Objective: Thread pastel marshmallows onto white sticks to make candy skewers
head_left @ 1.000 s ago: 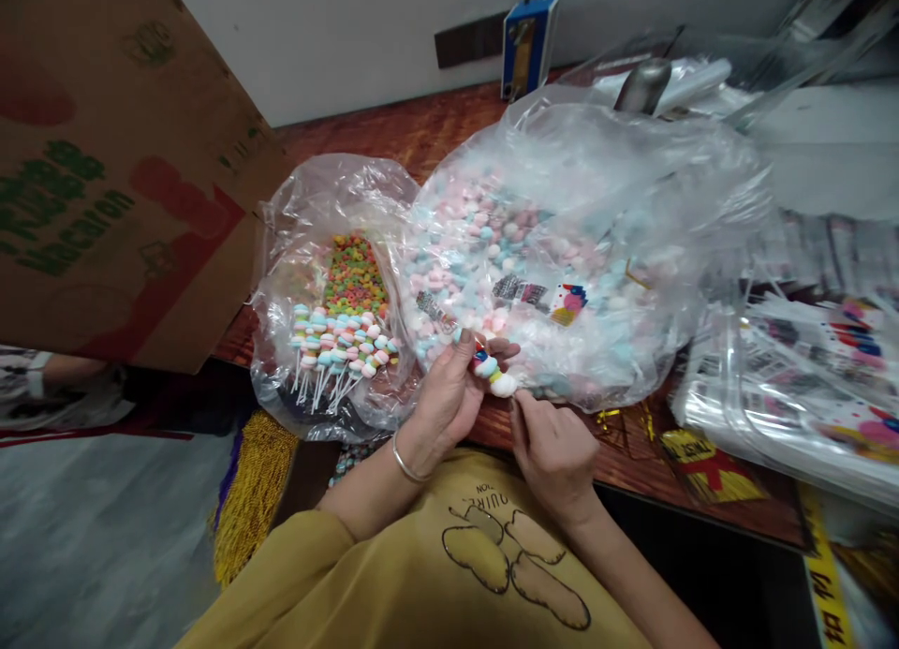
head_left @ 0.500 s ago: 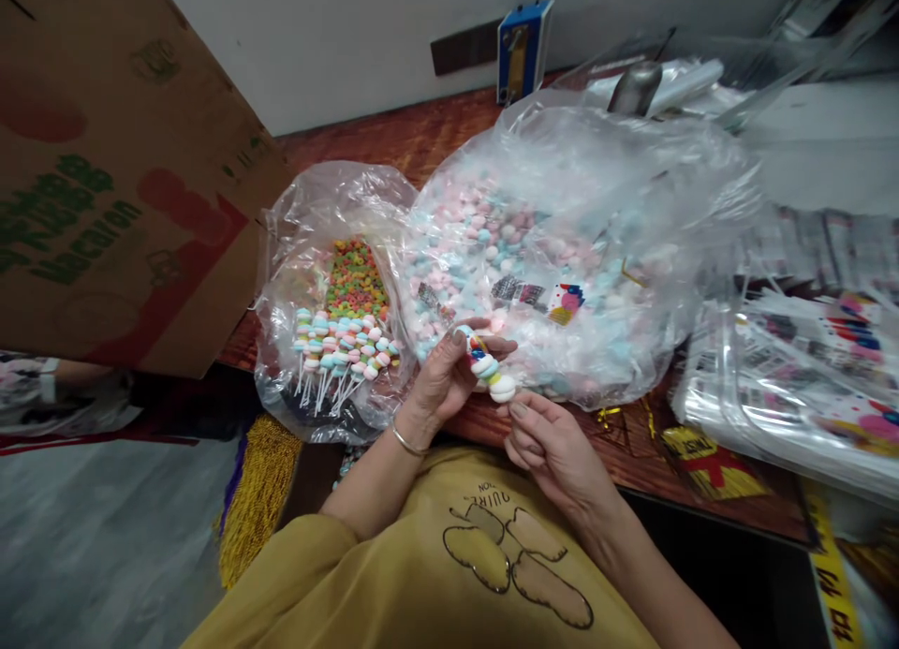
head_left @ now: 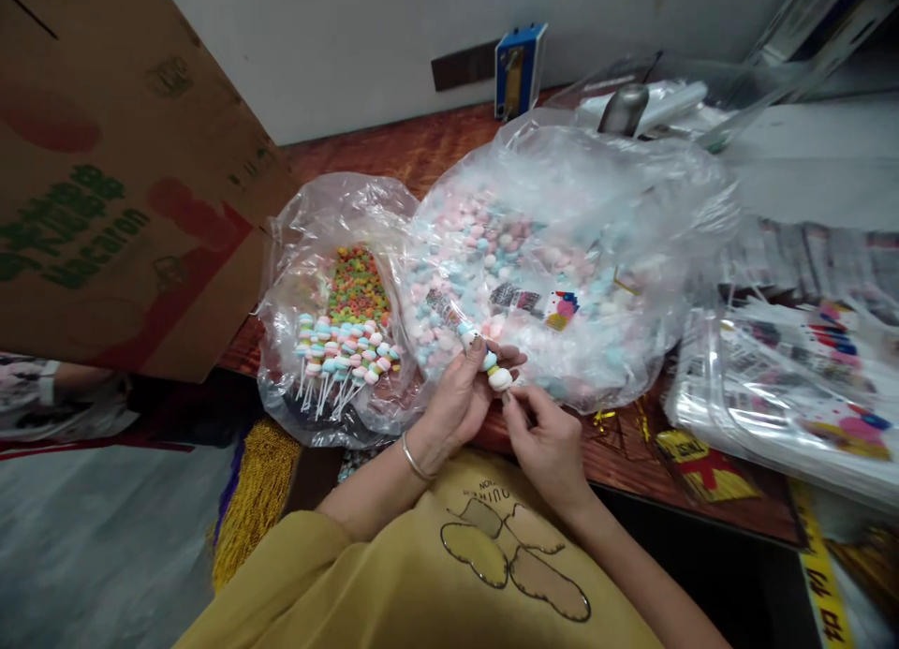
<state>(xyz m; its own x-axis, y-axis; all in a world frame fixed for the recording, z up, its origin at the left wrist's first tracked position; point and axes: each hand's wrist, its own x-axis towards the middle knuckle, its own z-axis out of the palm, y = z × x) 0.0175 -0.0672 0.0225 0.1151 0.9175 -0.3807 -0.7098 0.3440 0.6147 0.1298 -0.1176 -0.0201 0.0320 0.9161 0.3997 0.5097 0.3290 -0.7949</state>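
Note:
My left hand (head_left: pixel 460 401) is closed around a marshmallow skewer (head_left: pixel 499 378), its thumb pressing from above. The skewer's white and yellow end sticks out toward my right hand, and a clear printed sleeve (head_left: pixel 449 310) extends from its other end. Thumb and finger of my right hand (head_left: pixel 552 443) pinch together right at the white end; the stick itself is hidden. To the left, several finished marshmallow skewers (head_left: pixel 344 354) with white sticks lie on an open plastic bag (head_left: pixel 299 228), beside small colourful ring candies (head_left: pixel 358 284).
A large clear bag (head_left: pixel 596 181) of pastel marshmallows lies beyond my hands, with a printed sleeve (head_left: pixel 562 309) on it. Stacks of printed bags (head_left: pixel 807 377) lie right. A cardboard box (head_left: pixel 140 190) stands left. A blue device (head_left: pixel 520 71) is by the wall.
My left hand has shifted right and slid further over the skewer, so less of its marshmallows show. My right fingers have curled in more at its white end.

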